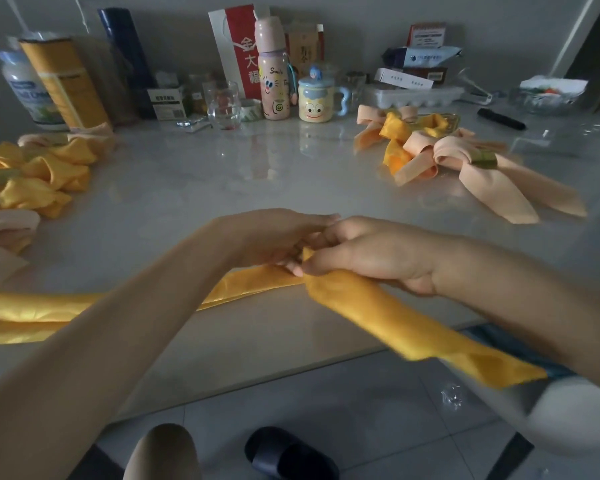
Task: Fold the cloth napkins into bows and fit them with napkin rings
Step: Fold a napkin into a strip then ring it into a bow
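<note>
Left grip [278, 237], right grip [371, 258], both mine: each pinches the yellow napkin [378, 313] at its middle, by the near edge of the table [222, 168], one tail overhanging. Handling, as I judge: light, limp, slippery satin; hold the pinched centre firmly.

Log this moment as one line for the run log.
step: folding yellow napkin | left hand: pinches its middle | right hand: grips it | bows: far right, one ringed
</note>
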